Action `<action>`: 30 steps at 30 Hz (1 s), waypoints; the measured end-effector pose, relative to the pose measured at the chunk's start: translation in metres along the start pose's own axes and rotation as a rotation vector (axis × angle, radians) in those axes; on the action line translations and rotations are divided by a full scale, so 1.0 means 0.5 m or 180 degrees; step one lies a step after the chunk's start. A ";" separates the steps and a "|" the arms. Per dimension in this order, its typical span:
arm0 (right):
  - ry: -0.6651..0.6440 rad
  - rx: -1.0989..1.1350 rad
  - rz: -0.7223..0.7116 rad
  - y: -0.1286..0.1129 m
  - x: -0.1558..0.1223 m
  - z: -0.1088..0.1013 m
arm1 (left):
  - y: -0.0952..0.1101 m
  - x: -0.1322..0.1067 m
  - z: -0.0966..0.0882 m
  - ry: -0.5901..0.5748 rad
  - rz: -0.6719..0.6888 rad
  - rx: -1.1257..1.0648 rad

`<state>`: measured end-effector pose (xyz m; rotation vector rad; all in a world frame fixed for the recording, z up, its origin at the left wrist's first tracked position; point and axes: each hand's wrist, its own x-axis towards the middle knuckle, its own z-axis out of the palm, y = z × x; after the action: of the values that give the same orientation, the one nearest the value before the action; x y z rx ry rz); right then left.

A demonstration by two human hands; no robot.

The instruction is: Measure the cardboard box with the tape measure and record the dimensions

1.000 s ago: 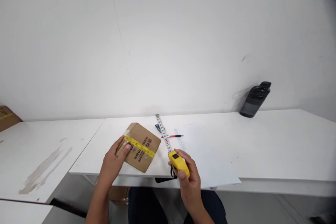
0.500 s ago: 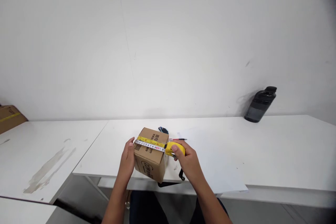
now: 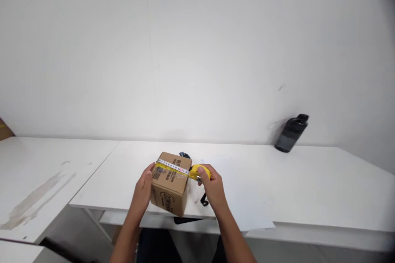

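A brown cardboard box (image 3: 169, 191) with dark print sits near the table's front edge, its top partly covered by yellow tape. Across that top lies the white blade (image 3: 173, 166) of a tape measure, pulled out from its yellow case (image 3: 197, 172). My right hand (image 3: 213, 185) is closed around the case, beside the box's right edge. At the box's left side is my left hand (image 3: 144, 185), fingers against the upper left edge where the blade's end lies. A black wrist strap (image 3: 204, 200) hangs below the case.
A black bottle (image 3: 291, 133) stands at the back right by the wall. White paper (image 3: 247, 205) lies right of my right hand. A small dark blue object (image 3: 184, 155) is behind the box. Part of another carton (image 3: 4, 130) shows at far left.
The view has shifted, so most things sit differently in the picture. The blade has moved toward the far side of the box's top, now beyond the yellow tape.
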<state>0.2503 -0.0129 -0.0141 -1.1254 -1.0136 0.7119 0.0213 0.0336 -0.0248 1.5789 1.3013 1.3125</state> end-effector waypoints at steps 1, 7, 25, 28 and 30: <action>0.0129 0.0045 -0.0014 0.009 -0.003 -0.007 | 0.000 0.001 0.000 0.0037 0.0011 0.0016; 0.1791 -0.0553 0.0203 0.110 -0.003 -0.143 | 0.008 0.013 -0.002 0.0017 -0.0242 0.0177; -0.0533 -0.4726 -0.0069 0.163 0.219 -0.316 | 0.018 -0.001 0.041 0.0581 0.0219 0.0157; -0.1322 -0.4437 -0.0197 0.174 0.244 -0.210 | 0.012 -0.004 0.041 0.0713 0.0581 0.0567; -0.1609 -0.4278 -0.0168 0.194 0.249 -0.153 | 0.011 -0.010 0.031 0.0878 0.0975 0.1073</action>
<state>0.3723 0.0956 -0.0784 -2.0814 -2.0692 0.1784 0.0379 0.0286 -0.0250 1.9409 1.5578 1.6076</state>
